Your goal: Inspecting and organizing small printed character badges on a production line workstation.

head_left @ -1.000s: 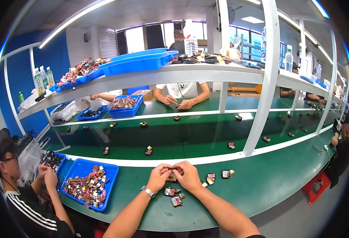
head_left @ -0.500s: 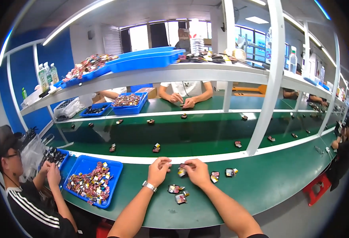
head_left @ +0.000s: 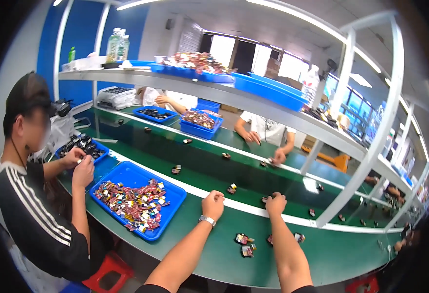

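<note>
- A co-worker (head_left: 34,195) in a dark top with white stripes is sitting at the far left, both hands working on a small part over a small blue bin (head_left: 85,146).
- A large blue tray (head_left: 170,195) of mixed small colourful parts is lying on the green bench (head_left: 341,254), just left of the person's left forearm.
- The left hand (head_left: 213,204), with a watch on its wrist, is resting at the white strip along the bench's far edge, fingers curled into a loose fist; I cannot tell whether anything is lying inside it.
- A small part (head_left: 232,188) is sitting on the darker green belt (head_left: 200,156) just beyond and right of the left hand, not touching it.
- Loose small parts (head_left: 244,239) are lying on the bench between the two forearms, nearer the body than both hands and apart from them.
- The right hand (head_left: 276,202) is curling closed at the belt's edge, knuckles up; a small dark piece (head_left: 265,199) is showing at its left side, touching or just beside the fingers.
- Another person in a white shirt (head_left: 265,129) is working across the belt.
</note>
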### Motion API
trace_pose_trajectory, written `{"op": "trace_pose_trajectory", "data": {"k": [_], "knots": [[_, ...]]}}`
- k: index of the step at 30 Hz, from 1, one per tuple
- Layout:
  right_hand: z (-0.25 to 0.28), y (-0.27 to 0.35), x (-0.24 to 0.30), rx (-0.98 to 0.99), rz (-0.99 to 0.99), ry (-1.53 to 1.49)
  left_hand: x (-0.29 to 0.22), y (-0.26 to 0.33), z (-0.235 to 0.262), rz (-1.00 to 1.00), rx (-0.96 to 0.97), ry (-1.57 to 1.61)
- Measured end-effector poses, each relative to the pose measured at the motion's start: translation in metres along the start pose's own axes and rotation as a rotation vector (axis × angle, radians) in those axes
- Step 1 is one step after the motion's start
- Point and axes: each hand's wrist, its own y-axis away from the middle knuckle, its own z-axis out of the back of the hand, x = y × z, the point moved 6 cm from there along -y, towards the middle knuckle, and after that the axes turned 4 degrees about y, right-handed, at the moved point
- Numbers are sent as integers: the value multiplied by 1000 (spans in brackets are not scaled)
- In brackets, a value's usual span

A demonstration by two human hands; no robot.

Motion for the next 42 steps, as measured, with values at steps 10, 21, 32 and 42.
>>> {"op": "trace_pose_trajectory", "data": {"k": [10, 21, 32, 42], "knots": [[-40, 59, 146, 201, 204, -93, -10, 3, 8, -92, -45, -27], [70, 81, 79, 631, 523, -789, -19, 15, -11, 127, 362, 56], [102, 104, 46, 427, 625, -804, -33, 62, -59, 537, 931, 358], [99, 110, 51, 222, 525, -497, -25, 70, -64, 546, 844, 439]]}}
